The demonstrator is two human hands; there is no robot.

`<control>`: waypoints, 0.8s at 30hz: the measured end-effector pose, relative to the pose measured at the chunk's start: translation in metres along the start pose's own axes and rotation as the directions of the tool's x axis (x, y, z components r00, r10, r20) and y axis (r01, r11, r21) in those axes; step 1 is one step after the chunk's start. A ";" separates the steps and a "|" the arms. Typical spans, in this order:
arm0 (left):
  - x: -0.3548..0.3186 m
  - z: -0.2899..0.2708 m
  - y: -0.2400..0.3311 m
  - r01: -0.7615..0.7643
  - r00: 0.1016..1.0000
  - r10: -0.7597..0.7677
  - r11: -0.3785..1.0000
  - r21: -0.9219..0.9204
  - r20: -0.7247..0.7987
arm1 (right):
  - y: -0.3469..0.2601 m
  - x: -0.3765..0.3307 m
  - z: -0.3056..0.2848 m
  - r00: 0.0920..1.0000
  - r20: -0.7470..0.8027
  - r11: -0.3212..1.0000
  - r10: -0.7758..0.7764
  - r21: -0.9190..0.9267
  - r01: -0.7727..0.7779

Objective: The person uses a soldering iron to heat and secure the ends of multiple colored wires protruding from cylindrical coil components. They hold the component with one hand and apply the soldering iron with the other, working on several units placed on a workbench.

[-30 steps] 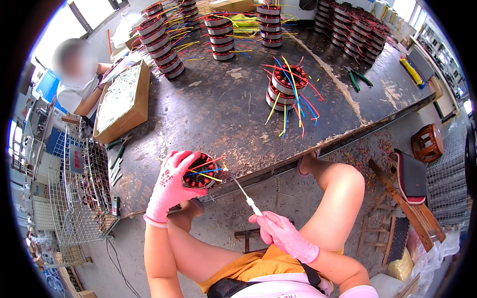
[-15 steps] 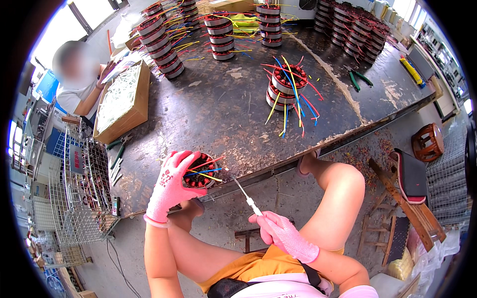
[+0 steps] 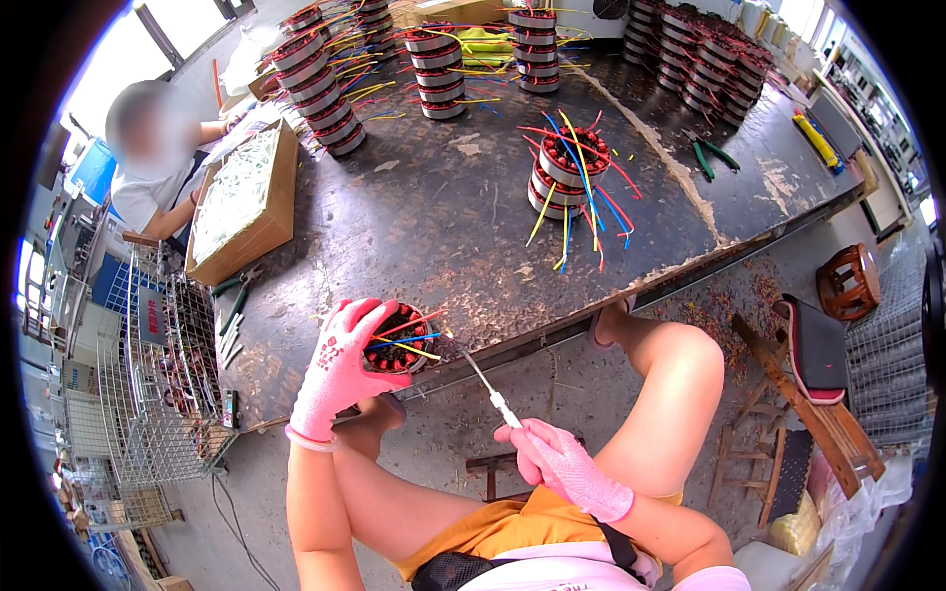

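My left hand [image 3: 340, 360], in a pink glove, is closed around a motor stator [image 3: 401, 366] at the near edge of the table. Red, blue and yellow lead wires fan out of the stator to the right. In my pink-gloved right hand [image 3: 564, 465] is a slim tool with a white handle and a long thin metal shaft [image 3: 477, 368]; its exact kind does not show. The shaft's tip is close to the wire ends, with a small bright spot there. Whether it touches them I cannot tell.
Two stacked stators [image 3: 560, 182] with loose leads stand mid-table. Taller stator stacks [image 3: 436, 74] line the far side. Green-handled pliers [image 3: 714, 158] lie at the right. A cardboard box [image 3: 258, 222] of white strips is at the left, near a co-worker [image 3: 148, 187]. A wire cage [image 3: 128, 394] stands left.
My hands, the stator and the tool have barely moved. The bright spot at the tool's tip looks slightly different. The co-worker's raised hands have come down and apart behind the box.
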State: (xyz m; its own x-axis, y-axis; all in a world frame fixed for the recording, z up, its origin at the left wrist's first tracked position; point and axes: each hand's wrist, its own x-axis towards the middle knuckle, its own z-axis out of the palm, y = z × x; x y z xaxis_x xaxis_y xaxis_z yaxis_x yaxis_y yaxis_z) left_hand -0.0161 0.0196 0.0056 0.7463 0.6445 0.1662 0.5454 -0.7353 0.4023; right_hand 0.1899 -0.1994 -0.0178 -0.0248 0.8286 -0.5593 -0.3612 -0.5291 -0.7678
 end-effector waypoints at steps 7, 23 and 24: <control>0.001 -0.001 0.001 -0.014 1.000 0.014 1.000 0.002 -0.009 | 0.007 0.003 -0.001 1.000 0.018 0.997 -0.023 0.076 0.022; 0.000 -0.001 0.000 -0.018 1.000 0.018 1.000 0.001 -0.012 | 0.001 0.001 0.001 1.000 0.013 0.999 -0.026 0.047 0.025; 0.000 0.000 0.001 -0.005 1.000 0.005 1.000 -0.018 -0.010 | 0.003 0.002 0.000 1.000 0.013 0.999 -0.025 0.037 0.024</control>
State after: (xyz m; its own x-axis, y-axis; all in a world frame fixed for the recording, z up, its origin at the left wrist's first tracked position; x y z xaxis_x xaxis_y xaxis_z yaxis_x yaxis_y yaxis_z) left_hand -0.0154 0.0189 0.0064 0.7449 0.6432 0.1774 0.5350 -0.7347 0.4173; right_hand 0.1886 -0.1997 -0.0214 -0.0280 0.8437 -0.5361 -0.3956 -0.5019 -0.7691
